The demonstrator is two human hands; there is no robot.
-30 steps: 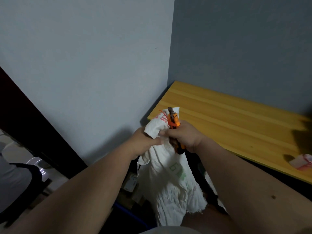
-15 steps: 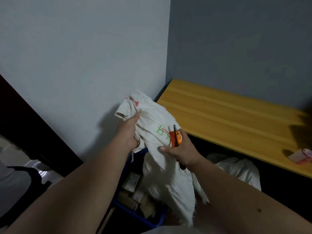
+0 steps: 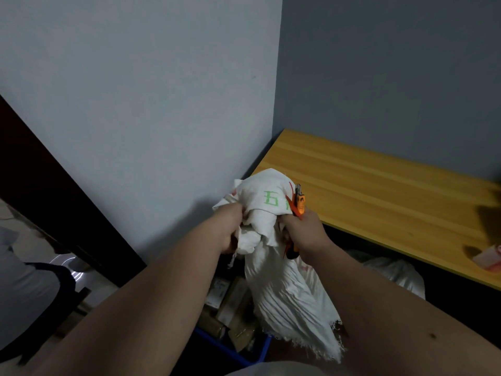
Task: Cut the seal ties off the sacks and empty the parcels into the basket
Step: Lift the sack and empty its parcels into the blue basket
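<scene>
A crumpled white woven sack [image 3: 271, 213] with green printed characters is held up in mid-air, above a blue basket [image 3: 238, 351] on the floor that holds brown cardboard parcels [image 3: 230, 302]. The left hand [image 3: 230, 229] has its fingers clamped on bunched sack fabric. The right hand [image 3: 305, 232] grips the sack's other side, fingers closed around an orange-handled cutter [image 3: 298, 204] that points upward. To the right runs a yellow wooden surface [image 3: 379, 191] against grey walls, with a roll of tape [image 3: 488, 257] near its edge.
</scene>
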